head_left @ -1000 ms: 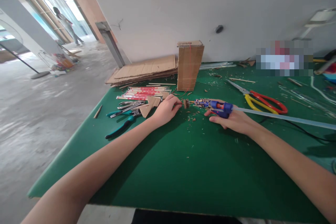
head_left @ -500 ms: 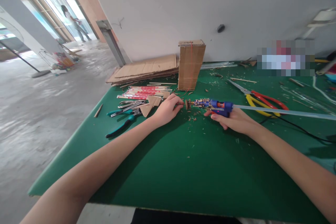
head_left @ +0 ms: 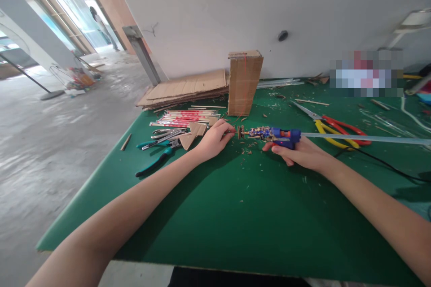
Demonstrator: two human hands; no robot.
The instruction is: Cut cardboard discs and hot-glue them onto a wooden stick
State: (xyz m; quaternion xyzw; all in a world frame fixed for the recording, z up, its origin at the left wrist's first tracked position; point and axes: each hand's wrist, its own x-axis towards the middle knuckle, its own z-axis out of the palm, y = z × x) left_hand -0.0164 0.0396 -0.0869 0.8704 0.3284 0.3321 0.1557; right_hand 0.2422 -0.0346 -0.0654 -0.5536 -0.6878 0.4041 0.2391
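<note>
Pinching a small brown cardboard piece (head_left: 239,132) in left hand (head_left: 214,141); gripping a blue pistol-shaped glue gun (head_left: 282,136) in right hand (head_left: 303,154) above green table (head_left: 215,215), aimed left, lengthwise roughly along near edge.

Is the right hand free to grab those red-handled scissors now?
Probably not: the right hand is closed around the blue glue gun, and its glue stick crosses the scissors' handles in this view.

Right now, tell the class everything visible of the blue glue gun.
The glue gun, plastic-looking, has a blue body with an orange part and a red light; its front is crusted with brownish bits. Held in the right grip, it points left toward a small brown piece; contact is unclear. A translucent glue stick juts from its rear.
</note>
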